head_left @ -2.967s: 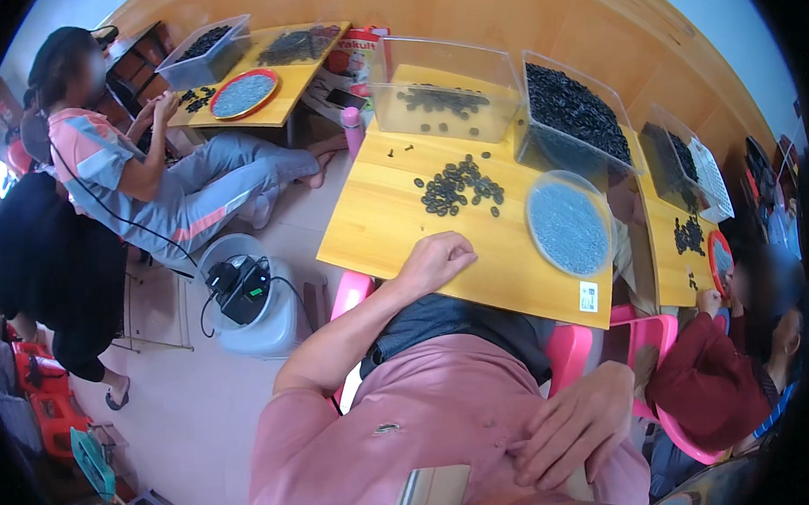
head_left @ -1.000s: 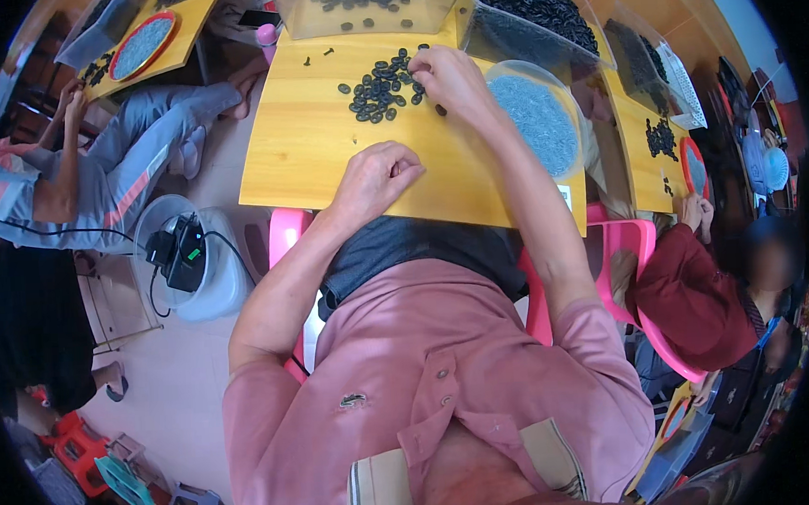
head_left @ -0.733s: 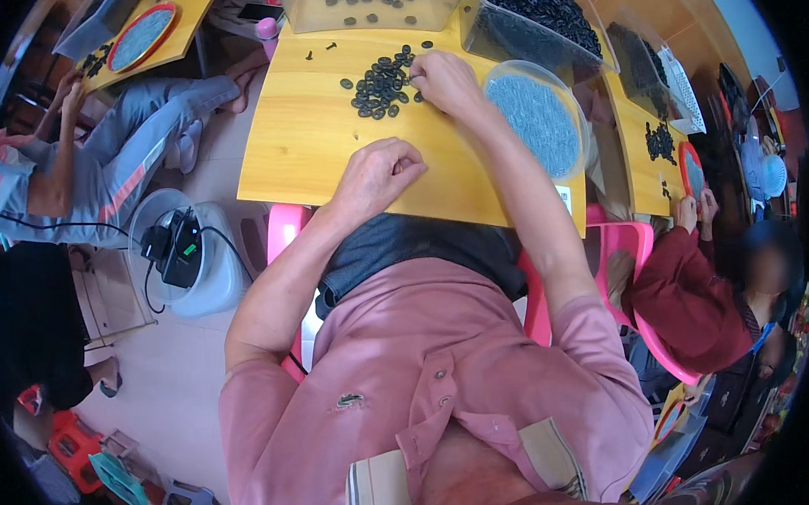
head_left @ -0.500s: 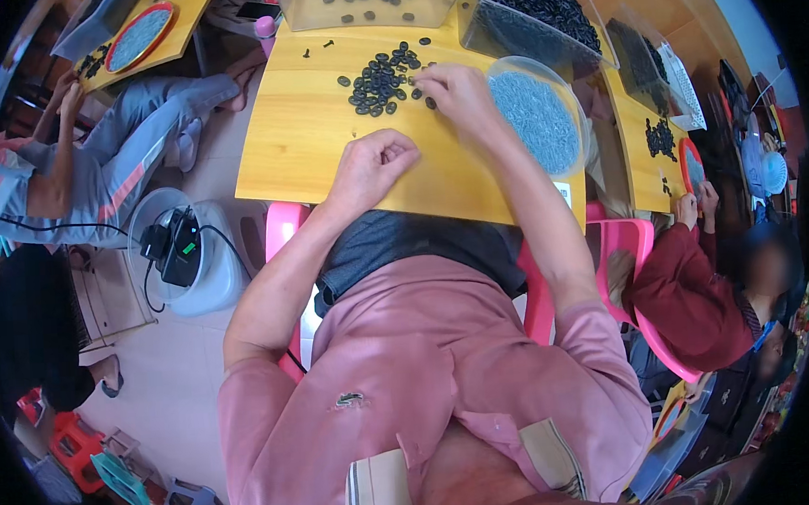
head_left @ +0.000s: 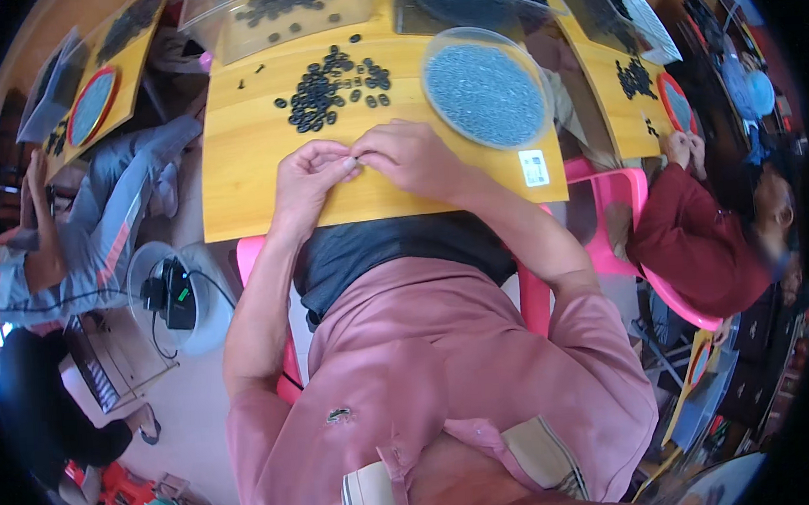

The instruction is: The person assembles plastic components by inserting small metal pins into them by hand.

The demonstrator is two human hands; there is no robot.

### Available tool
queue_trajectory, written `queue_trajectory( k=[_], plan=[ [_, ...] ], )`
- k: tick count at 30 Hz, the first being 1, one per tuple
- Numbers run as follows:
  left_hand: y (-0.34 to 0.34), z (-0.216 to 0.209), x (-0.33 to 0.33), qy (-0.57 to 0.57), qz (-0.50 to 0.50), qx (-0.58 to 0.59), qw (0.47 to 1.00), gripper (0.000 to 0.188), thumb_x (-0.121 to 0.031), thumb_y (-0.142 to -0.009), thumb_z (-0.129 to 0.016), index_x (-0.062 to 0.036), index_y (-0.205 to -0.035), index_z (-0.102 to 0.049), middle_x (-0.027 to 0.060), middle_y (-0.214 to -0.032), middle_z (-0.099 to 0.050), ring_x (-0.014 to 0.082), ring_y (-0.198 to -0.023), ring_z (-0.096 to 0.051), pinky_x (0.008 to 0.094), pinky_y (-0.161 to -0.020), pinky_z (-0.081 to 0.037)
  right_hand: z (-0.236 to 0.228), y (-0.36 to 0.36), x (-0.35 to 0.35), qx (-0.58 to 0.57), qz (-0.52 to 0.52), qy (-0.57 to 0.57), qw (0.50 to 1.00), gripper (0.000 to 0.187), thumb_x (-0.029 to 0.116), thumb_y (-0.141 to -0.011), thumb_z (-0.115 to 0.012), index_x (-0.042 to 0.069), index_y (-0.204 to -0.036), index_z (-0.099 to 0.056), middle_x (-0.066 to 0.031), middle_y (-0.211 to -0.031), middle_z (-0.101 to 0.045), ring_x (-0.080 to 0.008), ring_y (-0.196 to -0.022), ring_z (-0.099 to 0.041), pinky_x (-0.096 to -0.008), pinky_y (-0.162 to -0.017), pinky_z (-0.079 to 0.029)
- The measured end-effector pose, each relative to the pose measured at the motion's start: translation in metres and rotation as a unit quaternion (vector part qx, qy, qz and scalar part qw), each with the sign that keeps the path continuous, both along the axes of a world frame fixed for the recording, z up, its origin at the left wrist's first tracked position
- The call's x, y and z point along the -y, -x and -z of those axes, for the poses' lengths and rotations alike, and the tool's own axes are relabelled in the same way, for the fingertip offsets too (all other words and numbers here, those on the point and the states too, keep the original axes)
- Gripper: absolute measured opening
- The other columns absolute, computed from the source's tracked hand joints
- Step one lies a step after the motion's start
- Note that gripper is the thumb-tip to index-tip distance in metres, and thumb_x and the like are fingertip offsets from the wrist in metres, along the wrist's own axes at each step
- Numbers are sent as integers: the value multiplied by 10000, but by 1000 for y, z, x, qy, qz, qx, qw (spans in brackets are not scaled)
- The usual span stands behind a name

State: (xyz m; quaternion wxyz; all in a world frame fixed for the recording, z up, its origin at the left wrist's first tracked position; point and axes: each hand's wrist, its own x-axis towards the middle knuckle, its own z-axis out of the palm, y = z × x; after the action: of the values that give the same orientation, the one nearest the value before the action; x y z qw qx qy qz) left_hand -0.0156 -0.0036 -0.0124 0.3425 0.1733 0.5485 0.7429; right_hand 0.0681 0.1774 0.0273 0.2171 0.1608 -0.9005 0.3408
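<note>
My left hand (head_left: pixel 307 183) and my right hand (head_left: pixel 411 161) meet fingertip to fingertip over the front part of the yellow table (head_left: pixel 246 192). Both are closed in a pinch around something tiny and dark, mostly hidden by the fingers. Just beyond them lies a loose pile of black oval pieces (head_left: pixel 316 94), with a few pieces spread to its right. Right of the pile stands a round clear tub (head_left: pixel 430 91) full of small blue-grey metal pieces (head_left: pixel 488 93), too fine to tell their kind.
Two clear bins (head_left: pixel 306 29) (head_left: pixel 438 17) of black pieces line the far edge. A white label (head_left: pixel 534 167) is on the table's right corner. Two small dark bits (head_left: pixel 249 76) lie at left. Seated people work at side tables. A white bucket (head_left: pixel 155 288) holding black devices stands left.
My right hand has come back from the pile to meet my left hand, and their fingertips now pinch together. The whole view has shifted, with the table lower and further left.
</note>
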Motion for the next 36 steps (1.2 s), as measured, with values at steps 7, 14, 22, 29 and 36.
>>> queue_trajectory(
  k=[7, 14, 22, 29, 36],
  plan=[
    [1, 3, 0, 36, -12, -42, 998, 200, -10, -884, -688, 21, -1080, -661, 69, -859, -698, 120, -778, -655, 250, -748, -529, -17, 1, -25, 7, 21, -35, 999, 125, 163, -866, -623, 68, -894, -699, -102, -857, -694, -301, -816, -666, -404, -751, -515],
    [0, 1, -3, 13, -41, -18, 999, 199, -18, -884, -691, 27, -1076, -663, 85, -873, -703, 129, -797, -669, 254, -759, -528, -40, -14, -133, 70, 364, -110, 922, 181, 139, -857, -613, 52, -972, -722, -197, -961, -700, -365, -920, -672, -450, -796, -527],
    [0, 2, -3, 19, -52, -1, 998, 198, 21, -895, -661, 35, -1092, -658, 100, -938, -696, 164, -845, -684, 250, -786, -539, -17, -17, -173, 230, 418, -77, 876, 247, 179, -824, -674, 64, -1034, -733, -208, -1007, -701, -351, -985, -672, -432, -880, -510],
    [1, 2, -2, 14, -51, 8, 999, 197, 20, -904, -648, 36, -1100, -657, 99, -933, -696, 160, -859, -681, 248, -803, -533, -19, -18, -176, 178, 403, 8, 897, 178, 174, -821, -704, 57, -944, -757, -182, -887, -723, -298, -871, -712, -382, -814, -528],
    [1, 2, -2, 23, -42, 1, 999, 202, 16, -899, -657, 29, -1101, -657, 91, -929, -696, 151, -845, -678, 242, -783, -530, -22, -19, -181, 192, 409, 78, 889, 197, 179, -834, -697, 45, -967, -754, -159, -882, -734, -279, -858, -715, -368, -807, -526]
  ],
)
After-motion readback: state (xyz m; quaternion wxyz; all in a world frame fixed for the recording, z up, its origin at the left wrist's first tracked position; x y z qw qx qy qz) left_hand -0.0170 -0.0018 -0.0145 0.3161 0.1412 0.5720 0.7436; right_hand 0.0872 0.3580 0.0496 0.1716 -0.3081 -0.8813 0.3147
